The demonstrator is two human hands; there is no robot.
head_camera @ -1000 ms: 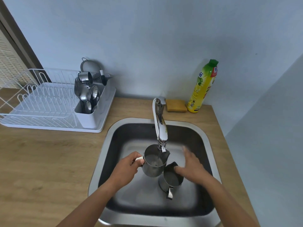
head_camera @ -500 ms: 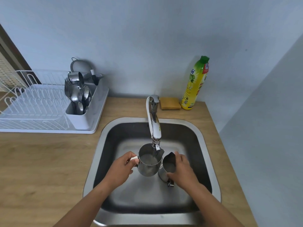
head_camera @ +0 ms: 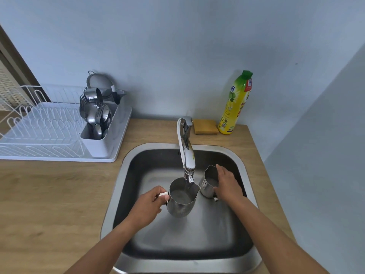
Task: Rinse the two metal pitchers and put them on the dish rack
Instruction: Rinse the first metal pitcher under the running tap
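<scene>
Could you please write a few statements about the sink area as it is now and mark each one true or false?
1. The left hand holds the larger steel pitcher by its handle under the chrome faucet. True.
2. The right hand is on the yellow sponge. False: it grips the smaller steel pitcher inside the steel sink; the sponge lies untouched behind the sink.
3. Both pitchers already sit on the white wire dish rack. False: both are over the sink basin.
4. The yellow green-capped detergent bottle stands upright beside the sponge. True.
5. The rack's cutlery holder is empty. False: it holds spoons and forks.
</scene>
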